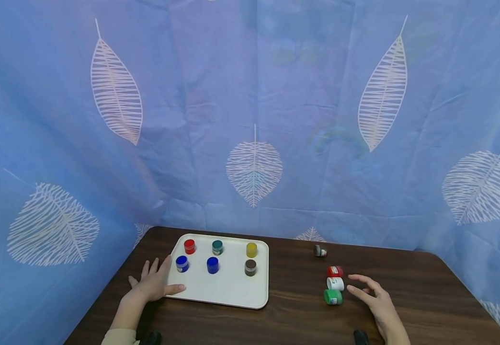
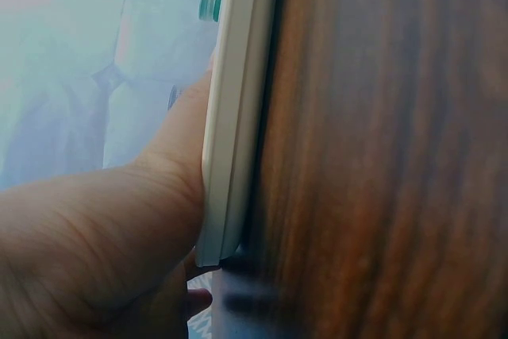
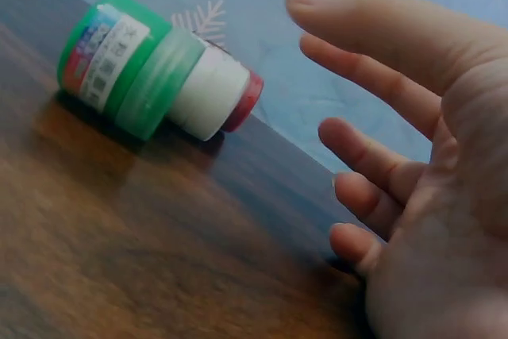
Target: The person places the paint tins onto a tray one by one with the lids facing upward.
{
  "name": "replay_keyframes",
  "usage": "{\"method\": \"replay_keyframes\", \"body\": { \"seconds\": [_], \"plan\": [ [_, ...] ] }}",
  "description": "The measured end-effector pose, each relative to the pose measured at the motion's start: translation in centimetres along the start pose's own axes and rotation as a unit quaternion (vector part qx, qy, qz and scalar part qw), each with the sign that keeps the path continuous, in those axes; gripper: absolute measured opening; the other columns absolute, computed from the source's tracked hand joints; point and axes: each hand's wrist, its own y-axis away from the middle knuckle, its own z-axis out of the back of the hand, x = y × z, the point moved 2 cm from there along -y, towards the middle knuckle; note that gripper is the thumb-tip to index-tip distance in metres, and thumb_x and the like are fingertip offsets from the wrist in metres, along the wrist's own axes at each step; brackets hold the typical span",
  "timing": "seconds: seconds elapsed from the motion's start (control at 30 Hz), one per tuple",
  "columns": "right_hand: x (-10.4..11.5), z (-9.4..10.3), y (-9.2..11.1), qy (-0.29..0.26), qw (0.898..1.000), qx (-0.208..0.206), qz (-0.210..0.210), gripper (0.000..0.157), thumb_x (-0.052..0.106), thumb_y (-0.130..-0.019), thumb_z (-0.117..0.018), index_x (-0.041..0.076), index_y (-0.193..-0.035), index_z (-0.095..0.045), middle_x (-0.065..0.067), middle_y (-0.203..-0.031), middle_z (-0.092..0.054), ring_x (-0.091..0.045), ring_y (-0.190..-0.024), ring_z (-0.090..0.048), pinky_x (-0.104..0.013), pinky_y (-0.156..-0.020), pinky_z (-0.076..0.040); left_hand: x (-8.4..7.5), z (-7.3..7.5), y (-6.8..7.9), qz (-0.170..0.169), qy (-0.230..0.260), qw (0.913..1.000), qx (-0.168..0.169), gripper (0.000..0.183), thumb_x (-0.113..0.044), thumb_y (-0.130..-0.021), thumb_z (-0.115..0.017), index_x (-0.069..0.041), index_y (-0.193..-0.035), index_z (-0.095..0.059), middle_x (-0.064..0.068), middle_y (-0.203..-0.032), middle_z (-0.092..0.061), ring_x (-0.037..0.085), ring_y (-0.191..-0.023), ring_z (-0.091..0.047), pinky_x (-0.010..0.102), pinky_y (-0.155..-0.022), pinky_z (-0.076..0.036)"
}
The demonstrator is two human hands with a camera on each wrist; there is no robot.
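My left hand (image 1: 152, 282) rests at the left edge of a white tray (image 1: 220, 293), its fingers spread and straight, the thumb lying over the near left corner. In the left wrist view the tray's side (image 2: 230, 140) runs along that hand. On the right, my right hand (image 1: 377, 302) hovers with nothing in it, fingers loosely bent and thumb apart. Just left of its fingertips, three paint jars lie on their sides in a row: green (image 1: 333, 297), white (image 1: 335, 283) and red (image 1: 334, 271). The green jar (image 3: 119, 65) shows its printed label in the right wrist view.
Several paint jars stand on the tray: red (image 1: 189, 247), teal (image 1: 217, 247), yellow (image 1: 251, 249), brown (image 1: 250, 267) and two blue, one at the left (image 1: 182, 263), another centrally (image 1: 212, 265). A dark jar (image 1: 320, 250) lies farther back on the brown table (image 1: 293, 306). Blue curtains (image 1: 254, 96) surround it.
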Motion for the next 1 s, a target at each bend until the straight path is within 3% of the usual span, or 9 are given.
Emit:
{"method": "replay_keyframes", "body": {
  "seconds": [0.1, 0.27, 0.43, 0.7, 0.9, 1.0],
  "plan": [
    [-0.09, -0.17, 0.03, 0.02, 0.999, 0.032, 0.006, 0.057, 0.039, -0.096, -0.061, 0.005, -0.14, -0.048, -0.011, -0.143, -0.028, -0.024, -0.104, -0.033, -0.033, -0.08, -0.038, -0.01, 0.04, 0.07, -0.001, 0.003, 1.0, 0.0, 0.123, -0.076, -0.068, -0.068, -0.006, -0.155, -0.018, 0.038, -0.155, -0.013, 0.061, -0.141, 0.0, 0.088, -0.095, 0.001],
    [-0.16, -0.35, -0.07, 0.054, 0.995, 0.081, 0.016, 0.055, 0.034, -0.094, -0.063, 0.005, -0.139, -0.05, -0.018, -0.15, -0.024, -0.033, -0.121, -0.032, -0.037, -0.085, -0.042, -0.01, 0.12, 0.2, 0.0, 0.003, 1.0, 0.006, 0.122, -0.075, -0.069, -0.068, -0.006, -0.156, -0.017, 0.038, -0.155, -0.012, 0.061, -0.142, 0.001, 0.088, -0.096, 0.0],
    [-0.22, -0.56, -0.32, 0.088, 0.989, 0.111, 0.039, 0.053, 0.031, -0.093, -0.066, 0.005, -0.137, -0.053, -0.022, -0.149, -0.025, -0.038, -0.128, -0.027, -0.041, -0.088, -0.041, -0.07, 0.21, 0.2, -0.003, 0.016, 0.9999, 0.007, 0.121, -0.074, -0.07, -0.069, -0.006, -0.156, -0.017, 0.038, -0.155, -0.011, 0.061, -0.142, 0.002, 0.088, -0.095, 0.001],
    [-0.19, -0.81, -0.43, 0.123, 0.982, 0.13, 0.059, 0.05, 0.027, -0.091, -0.067, 0.005, -0.135, -0.056, -0.024, -0.144, -0.029, -0.039, -0.126, -0.021, -0.037, -0.085, -0.037, 0.07, -0.11, 0.02, -0.003, 0.016, 0.9999, 0.001, 0.122, -0.075, -0.069, -0.069, -0.006, -0.156, -0.017, 0.037, -0.156, -0.012, 0.061, -0.142, 0.001, 0.088, -0.095, 0.001],
    [0.04, -0.93, -0.49, 0.142, 0.979, 0.132, 0.058, 0.053, 0.028, -0.089, -0.07, 0.005, -0.135, -0.056, -0.027, -0.142, -0.03, -0.048, -0.126, -0.013, -0.056, -0.089, -0.038, 0.08, -0.09, -0.04, 0.003, 0.01, 0.9999, 0.001, 0.123, -0.076, -0.068, -0.069, -0.006, -0.156, -0.017, 0.038, -0.155, -0.013, 0.061, -0.141, 0.0, 0.088, -0.095, 0.001],
    [0.11, -0.9, -0.55, 0.137, 0.981, 0.131, 0.048, 0.055, 0.028, -0.09, -0.069, 0.003, -0.136, -0.054, -0.029, -0.143, -0.027, -0.05, -0.126, -0.013, -0.059, -0.089, -0.039, 0.02, 0.01, -0.07, 0.004, 0.009, 1.0, 0.001, 0.123, -0.075, -0.068, -0.069, -0.006, -0.156, -0.018, 0.038, -0.155, -0.013, 0.061, -0.141, 0.0, 0.088, -0.095, 0.001]
  ]
}}
